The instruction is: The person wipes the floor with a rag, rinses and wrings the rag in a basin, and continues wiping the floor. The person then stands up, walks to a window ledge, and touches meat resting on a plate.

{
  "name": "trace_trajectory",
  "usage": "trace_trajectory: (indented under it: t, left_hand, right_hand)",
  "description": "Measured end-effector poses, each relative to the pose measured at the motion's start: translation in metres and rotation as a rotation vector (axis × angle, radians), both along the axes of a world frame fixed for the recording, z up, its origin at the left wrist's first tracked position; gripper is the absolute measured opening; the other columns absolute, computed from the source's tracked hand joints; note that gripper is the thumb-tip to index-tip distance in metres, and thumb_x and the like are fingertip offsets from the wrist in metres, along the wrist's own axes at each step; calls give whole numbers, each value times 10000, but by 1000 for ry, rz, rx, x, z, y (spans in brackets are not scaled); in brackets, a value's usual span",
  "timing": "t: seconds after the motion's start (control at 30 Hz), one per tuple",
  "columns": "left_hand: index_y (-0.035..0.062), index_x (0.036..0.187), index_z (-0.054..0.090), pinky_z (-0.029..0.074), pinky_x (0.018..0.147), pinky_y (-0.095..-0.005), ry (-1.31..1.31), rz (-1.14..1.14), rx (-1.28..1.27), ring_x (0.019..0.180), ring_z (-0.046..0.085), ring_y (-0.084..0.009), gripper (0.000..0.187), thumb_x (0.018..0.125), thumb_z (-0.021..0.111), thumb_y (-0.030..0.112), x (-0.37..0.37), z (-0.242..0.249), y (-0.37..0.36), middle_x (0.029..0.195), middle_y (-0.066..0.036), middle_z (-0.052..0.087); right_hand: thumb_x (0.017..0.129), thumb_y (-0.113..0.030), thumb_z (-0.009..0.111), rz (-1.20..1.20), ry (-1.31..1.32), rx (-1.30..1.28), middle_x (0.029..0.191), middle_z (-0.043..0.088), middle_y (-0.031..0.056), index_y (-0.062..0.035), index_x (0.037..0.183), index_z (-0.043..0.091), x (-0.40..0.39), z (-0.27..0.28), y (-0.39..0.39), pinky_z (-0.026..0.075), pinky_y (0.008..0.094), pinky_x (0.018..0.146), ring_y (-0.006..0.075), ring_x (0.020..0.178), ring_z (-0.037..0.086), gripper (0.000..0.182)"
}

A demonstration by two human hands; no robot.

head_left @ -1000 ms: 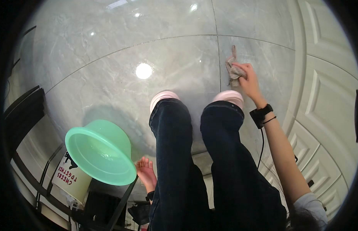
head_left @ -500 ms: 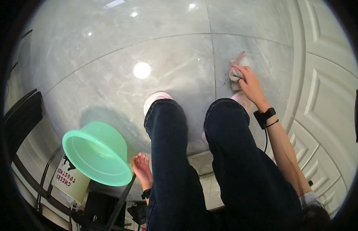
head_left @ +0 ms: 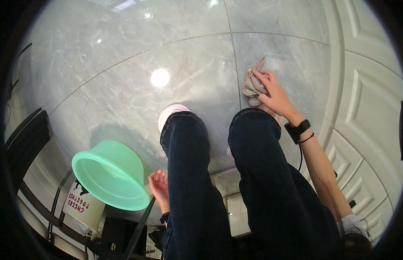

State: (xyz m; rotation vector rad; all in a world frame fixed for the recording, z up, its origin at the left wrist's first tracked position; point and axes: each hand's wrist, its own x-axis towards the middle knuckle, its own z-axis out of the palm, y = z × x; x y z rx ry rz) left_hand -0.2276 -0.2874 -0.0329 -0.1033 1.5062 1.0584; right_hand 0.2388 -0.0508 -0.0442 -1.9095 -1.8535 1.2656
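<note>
My right hand (head_left: 277,97) is pressed down on a crumpled greyish-pink cloth (head_left: 254,84) on the tiled floor, its thumb and fingers over the cloth's right side. A black band with a cable sits on that wrist. Beside my left knee, my left hand (head_left: 159,186) is open and holds nothing, palm up with fingers loosely curled. Close to its fingertips is the rim of a green plastic basin (head_left: 123,160), which is tilted toward me and shows a pale inside.
Glossy grey tiles (head_left: 193,69) cover the floor. White panelled cabinet doors (head_left: 366,104) line the right side. Below the basin stands a cream container with red lettering (head_left: 82,206). A dark chair-like frame (head_left: 28,143) is at the left. My feet wear pink slippers (head_left: 173,112).
My right hand and the cloth have shifted left along the floor, and the cloth is more spread out. The left hand has barely moved.
</note>
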Motion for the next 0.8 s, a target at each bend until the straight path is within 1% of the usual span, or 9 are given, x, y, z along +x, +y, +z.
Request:
trace_trajectory:
  t: [0.07, 0.17, 0.27, 0.37, 0.47, 0.57, 0.67, 0.77, 0.8]
  left_hand:
    - [118, 1099, 555, 477, 903, -333, 10, 4, -14, 1007, 603, -182, 359, 1008, 476, 456, 2, 0, 2, 1098, -55, 632]
    - [115, 1114, 552, 483, 903, -336, 20, 3, -21, 1006, 608, -186, 367, 1005, 481, 458, 3, 2, 4, 1098, -60, 635]
    - [112, 1130, 546, 484, 907, -339, 8, 7, -9, 1011, 610, -189, 373, 1005, 483, 458, 0, 0, 2, 1104, -63, 635]
    - [106, 1153, 537, 483, 909, -339, -4, 2, 0, 1014, 612, -194, 385, 1005, 483, 457, 2, -1, 4, 1107, -67, 636]
    - [102, 1173, 530, 482, 914, -340, -2, -8, -4, 1015, 612, -200, 397, 1005, 481, 458, 5, 1, 6, 1112, -73, 635]
    - [104, 1183, 527, 481, 919, -346, 21, -8, -17, 1014, 611, -204, 403, 1004, 481, 462, 8, -1, 8, 1119, -79, 634]
    - [107, 1185, 526, 480, 922, -350, 43, -24, -25, 1014, 609, -204, 406, 1001, 486, 466, 11, 0, 11, 1120, -79, 633]
    - [106, 1183, 529, 478, 916, -343, 56, -46, -38, 1012, 608, -201, 407, 999, 491, 467, 12, 2, 16, 1114, -75, 633]
    - [104, 1181, 530, 477, 912, -339, 35, -23, -37, 1012, 608, -200, 407, 999, 491, 466, 14, 0, 17, 1112, -74, 634]
  right_hand:
    - [740, -83, 519, 20, 10, -30, 1392, 413, 162, -77, 1398, 462, 7, 7, 6, 420, 376, 993, 332, 1218, 480, 661]
    - [722, -52, 541, 115, -85, 136, 1409, 414, 149, -94, 1409, 460, 9, 18, 13, 407, 392, 1035, 343, 1265, 448, 693]
    - [695, -31, 622, 315, -107, 211, 1386, 451, 148, -68, 1375, 473, 2, 19, 13, 411, 419, 1040, 361, 1253, 449, 697]
    - [645, 18, 656, 367, -152, 166, 1375, 458, 157, -31, 1350, 473, -8, 14, 5, 409, 430, 1044, 365, 1249, 453, 730]
    - [630, 12, 681, 337, -231, 280, 1353, 473, 162, -10, 1331, 475, -19, 3, 0, 425, 429, 1016, 355, 1232, 467, 731]
    - [627, 21, 683, 305, -280, 364, 1304, 500, 168, -4, 1309, 485, -31, -5, -6, 443, 430, 969, 352, 1180, 499, 711]
    - [638, 1, 711, 234, -224, 332, 1219, 532, 154, -10, 1248, 515, -34, -13, -12, 461, 430, 903, 347, 1099, 535, 641]
    - [642, -26, 742, 215, -221, 281, 1119, 561, 141, -17, 1160, 544, -37, -12, -15, 470, 420, 865, 342, 1044, 554, 554]
    - [651, -33, 743, 218, -223, 273, 1099, 571, 135, -33, 1163, 550, -36, -13, -16, 470, 418, 859, 338, 1037, 555, 548]
